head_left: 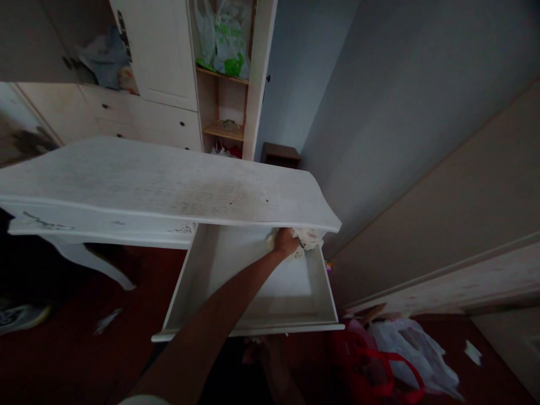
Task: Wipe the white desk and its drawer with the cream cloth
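A white desk (139, 174) has one drawer (248, 329) pulled out. My left hand (287, 242) reaches into the back right of this drawer, its fingers closed on a crumpled cream cloth (307, 238). Part of the cloth also shows to the left of the hand, against the drawer's floor. Below the drawer front, in dim light, is my right hand (256, 350). Its fingers are too dark to make out, and so is anything in them.
A white cabinet (166, 56) with plastic bags (230, 42) on its shelf stands behind the desk. On the red floor at the lower right lie a red bag (358, 365) and a white plastic bag (415, 351). A grey wall rises on the right.
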Available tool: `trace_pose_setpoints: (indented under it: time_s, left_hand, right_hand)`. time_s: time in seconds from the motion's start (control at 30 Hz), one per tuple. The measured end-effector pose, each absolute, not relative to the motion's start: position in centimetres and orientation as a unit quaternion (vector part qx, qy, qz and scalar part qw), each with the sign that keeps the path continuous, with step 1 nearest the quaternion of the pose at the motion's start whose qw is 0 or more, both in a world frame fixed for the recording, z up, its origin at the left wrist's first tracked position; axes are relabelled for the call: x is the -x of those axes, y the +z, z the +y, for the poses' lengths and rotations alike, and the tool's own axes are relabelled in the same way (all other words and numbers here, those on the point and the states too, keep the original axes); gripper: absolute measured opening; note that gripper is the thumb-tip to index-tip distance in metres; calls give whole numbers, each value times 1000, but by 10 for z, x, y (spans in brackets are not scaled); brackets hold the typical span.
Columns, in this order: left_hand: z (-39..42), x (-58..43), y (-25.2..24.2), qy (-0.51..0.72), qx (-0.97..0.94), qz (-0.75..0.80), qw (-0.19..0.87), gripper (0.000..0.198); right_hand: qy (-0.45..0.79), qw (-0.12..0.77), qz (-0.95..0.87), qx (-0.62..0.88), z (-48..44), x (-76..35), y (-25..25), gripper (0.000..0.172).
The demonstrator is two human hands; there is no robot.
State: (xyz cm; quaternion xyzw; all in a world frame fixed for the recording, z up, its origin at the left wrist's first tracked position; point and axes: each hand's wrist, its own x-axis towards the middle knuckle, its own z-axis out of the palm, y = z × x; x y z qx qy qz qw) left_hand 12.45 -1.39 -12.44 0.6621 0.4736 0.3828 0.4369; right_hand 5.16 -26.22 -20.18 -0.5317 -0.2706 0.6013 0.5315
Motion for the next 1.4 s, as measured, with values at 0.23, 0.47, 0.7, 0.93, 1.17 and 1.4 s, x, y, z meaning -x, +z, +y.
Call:
trace_pose_setpoints:
  time_s: [0.23,0.47,0.7,0.93,1.17,1.4]
  left_hand:
    - [-15,-120,-127,379,-711,448,387,47]
    - [-27,-102,-123,352,-780,385,346,62]
    - [-43,-59,-114,187,-928,207,246,60]
    - [-42,-3,-90,57,-968,117,214,45]
    - [-41,80,-52,41,-959,210,187,54]
    - [-45,148,-12,147,-937,259,181,61]
  right_hand:
    - [615,573,-236,488,-265,-54,-191,55]
    - [620,559,-237,497,-263,-56,-188,55]
    - [616,562,-214,508,-263,-58,-197,52]
    - [613,550,-247,511,-265,-59,-199,55]
    - [616,547,-254,507,-264,-60,-202,59]
    - [617,568,-222,498,-266,-59,-200,52]
